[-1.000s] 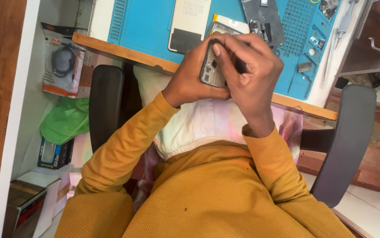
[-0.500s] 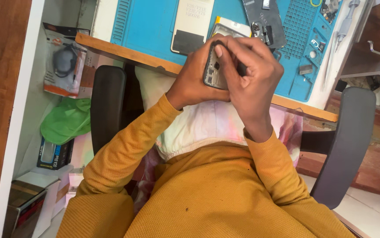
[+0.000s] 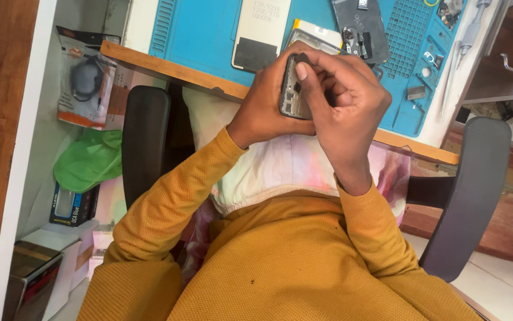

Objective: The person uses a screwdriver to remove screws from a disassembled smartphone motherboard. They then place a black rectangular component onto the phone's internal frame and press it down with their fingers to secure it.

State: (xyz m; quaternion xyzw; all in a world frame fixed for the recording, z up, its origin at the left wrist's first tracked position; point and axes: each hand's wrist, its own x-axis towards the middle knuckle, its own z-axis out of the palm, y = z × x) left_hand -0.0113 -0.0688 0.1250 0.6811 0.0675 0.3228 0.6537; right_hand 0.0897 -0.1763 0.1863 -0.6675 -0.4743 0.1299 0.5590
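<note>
The person is holding a dark phone frame point(image 3: 292, 89) up in front of the chest, just short of the table point(image 3: 167, 68) edge, apparently so the part sits close under the eyes while both hands are working on it. The left hand point(image 3: 265, 110) is wrapping around the frame from behind and below, fingers closed on it as a steady support, while the right hand point(image 3: 345, 110) is curling over it from the other side, its thumb point(image 3: 304, 80) pressing against the upper edge of the frame; whether a small tool is pinched in those fingers I cannot tell. On the table a blue work mat point(image 3: 203, 35) is lying under the loose parts, seemingly to keep small pieces from sliding: a pale phone back panel point(image 3: 262, 30) is resting flat on it, a dark circuit-bearing phone body point(image 3: 363, 27) is lying just beyond the hands, and tiny components are sitting in the gridded section of the mat point(image 3: 423, 38) at the right. To the left, below the table edge, a white shelf unit is holding a packaged accessory in a clear blister pack point(image 3: 84, 80), a crumpled green bag point(image 3: 90, 163), and a small dark box point(image 3: 73, 205) standing near white boxes. The black chair armrests point(image 3: 143, 142) are flanking the mustard-yellow sleeves point(image 3: 167, 208).
</note>
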